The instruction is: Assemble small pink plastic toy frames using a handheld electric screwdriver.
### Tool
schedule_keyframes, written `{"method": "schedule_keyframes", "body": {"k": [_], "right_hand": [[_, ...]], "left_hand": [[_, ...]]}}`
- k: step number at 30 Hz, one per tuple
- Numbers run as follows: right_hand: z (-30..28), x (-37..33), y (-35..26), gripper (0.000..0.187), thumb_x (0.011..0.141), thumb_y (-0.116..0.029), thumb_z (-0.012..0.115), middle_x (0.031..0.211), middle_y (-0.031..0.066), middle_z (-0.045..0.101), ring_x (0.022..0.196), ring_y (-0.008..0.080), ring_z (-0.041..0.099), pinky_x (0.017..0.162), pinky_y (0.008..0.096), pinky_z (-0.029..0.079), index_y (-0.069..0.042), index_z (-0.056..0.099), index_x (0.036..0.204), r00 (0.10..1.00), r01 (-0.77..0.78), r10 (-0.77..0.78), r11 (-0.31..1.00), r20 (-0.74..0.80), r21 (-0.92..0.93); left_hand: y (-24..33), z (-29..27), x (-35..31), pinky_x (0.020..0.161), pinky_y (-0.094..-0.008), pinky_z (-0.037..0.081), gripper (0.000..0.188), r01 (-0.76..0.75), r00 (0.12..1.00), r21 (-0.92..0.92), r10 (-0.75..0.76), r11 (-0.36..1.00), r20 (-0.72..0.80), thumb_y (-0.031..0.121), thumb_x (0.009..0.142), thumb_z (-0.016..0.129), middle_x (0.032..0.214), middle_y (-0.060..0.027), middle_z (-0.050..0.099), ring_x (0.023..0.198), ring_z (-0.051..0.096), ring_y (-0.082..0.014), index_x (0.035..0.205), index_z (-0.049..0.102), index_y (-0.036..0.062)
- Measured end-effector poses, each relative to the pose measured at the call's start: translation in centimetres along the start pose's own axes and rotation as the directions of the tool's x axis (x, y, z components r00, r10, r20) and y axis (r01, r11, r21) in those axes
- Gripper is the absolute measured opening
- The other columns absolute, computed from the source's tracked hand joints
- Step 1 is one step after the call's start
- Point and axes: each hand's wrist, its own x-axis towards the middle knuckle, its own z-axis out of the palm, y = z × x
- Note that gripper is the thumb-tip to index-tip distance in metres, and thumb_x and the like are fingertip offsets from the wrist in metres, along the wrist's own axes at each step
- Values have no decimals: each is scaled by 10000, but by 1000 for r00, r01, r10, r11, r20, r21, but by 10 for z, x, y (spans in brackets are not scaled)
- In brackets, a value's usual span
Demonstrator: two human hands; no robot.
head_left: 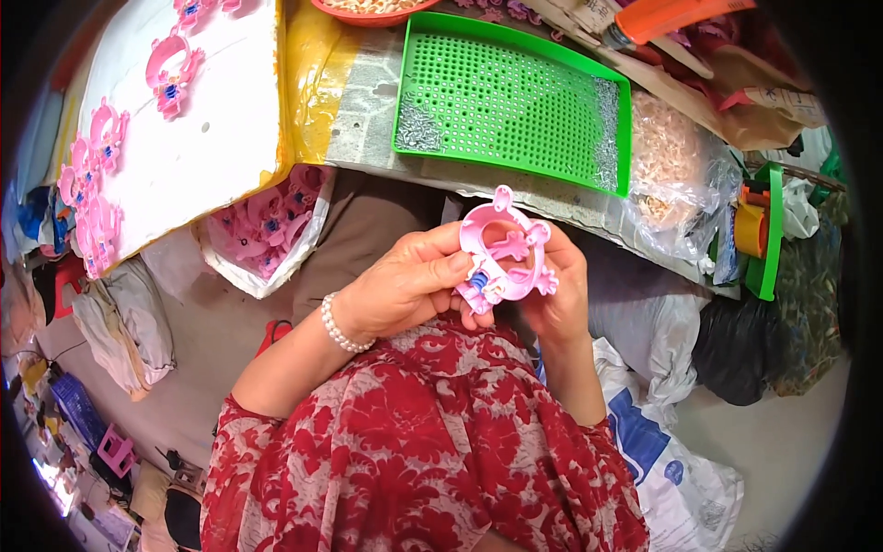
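Between my two hands, above my lap, is a pink plastic ring-shaped part (471, 219) with small knobs and a blue piece on its lower left side. My left hand (395, 281) pinches it near the blue piece, thumb on top; a pearl bracelet circles that wrist. My right hand (563, 285) grips the ring from the right, its fingers partly hidden behind the part. Just beyond, on the bench, lies a green perforated tray (515, 92) with small metal screws or pins (418, 129) heaped in its left corner and along its right end.
Several similar pink parts (170, 69) lie on a white board (221, 101) at the left. Below it, a white sack (225, 253) holds more. A clear bag of pale pieces (671, 156) lies right of the tray. An orange tube (676, 17) and a red bowl (377, 16) are at the back.
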Motion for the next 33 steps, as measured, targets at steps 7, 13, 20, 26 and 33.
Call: {"method": "schedule_keyframes", "body": {"k": [7,13,20,26,33], "right_hand": [[-12,-1,6,328,822,-34,625,1010,100,602,920,136,581,788,263,483,52,532,1125,980,127,-120,991,156,-35],[-13,6,1,264,762,-21,693,934,95,611,863,144,575,759,243,452,31,608,1006,913,301,-218,931,345,-208],[-6,1,-1,225,750,-102,717,875,108,616,798,178,577,699,274,456,28,630,911,922,343,-266,898,282,-277],[-4,0,-3,199,751,-87,714,807,113,612,757,209,571,682,298,450,46,613,860,890,452,-377,809,257,-376],[-11,2,-1,173,709,-25,713,788,88,627,709,164,601,642,257,471,1,624,855,876,480,-403,778,263,-405]], "left_hand": [[2,1,0,687,-333,550,412,61,997,-13,-61,998,54,251,922,517,991,-109,604,797,634,-200,1278,424,64],[-6,-1,3,649,-360,557,471,-24,999,-13,25,1000,42,199,831,652,1058,-116,574,993,570,-237,1209,417,44],[-7,-8,3,829,-344,493,329,-20,997,-108,27,994,68,123,843,630,1047,-90,587,962,594,-202,1142,498,90],[-6,-8,6,858,-389,491,297,20,997,-209,-3,978,81,124,793,668,1010,-135,636,941,615,-247,1061,607,13],[-11,-13,7,857,-388,508,326,33,998,-229,-18,973,66,135,764,700,1049,-145,636,950,621,-246,1059,629,14]]}}
